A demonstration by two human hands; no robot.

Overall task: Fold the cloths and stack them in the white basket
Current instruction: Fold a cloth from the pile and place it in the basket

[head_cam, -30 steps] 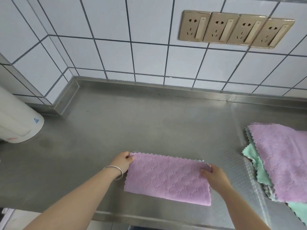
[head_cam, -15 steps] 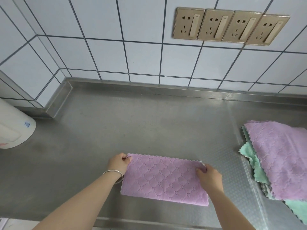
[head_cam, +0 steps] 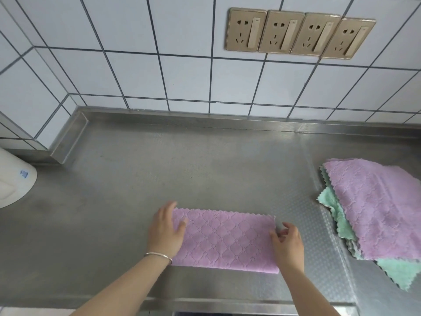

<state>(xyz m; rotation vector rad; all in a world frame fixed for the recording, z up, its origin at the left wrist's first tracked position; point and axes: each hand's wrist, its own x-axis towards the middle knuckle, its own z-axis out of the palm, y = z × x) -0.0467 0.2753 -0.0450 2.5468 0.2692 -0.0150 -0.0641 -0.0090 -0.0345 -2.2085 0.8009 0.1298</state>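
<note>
A purple cloth [head_cam: 224,241], folded in half into a long rectangle, lies flat on the steel counter [head_cam: 182,169] near its front edge. My left hand [head_cam: 165,231] rests flat on the cloth's left end, fingers spread, with a silver bangle on the wrist. At the right end, my right hand [head_cam: 287,241] has thumb and fingers apart beside the cloth's edge, holding nothing that I can see. A pile of unfolded cloths [head_cam: 373,208], purple on top and green beneath, lies at the right. A white rounded container [head_cam: 13,179] shows at the left edge; whether it is the basket I cannot tell.
White tiled walls meet in a corner at the back left. A row of gold wall sockets [head_cam: 298,34] sits above the counter. A raised steel lip [head_cam: 205,120] runs along the back. The counter's front edge [head_cam: 205,305] is just below my arms.
Both hands have let go of the cloth's far corners. The left hand now lies flat on the left end; the right hand has opened at the right edge.
</note>
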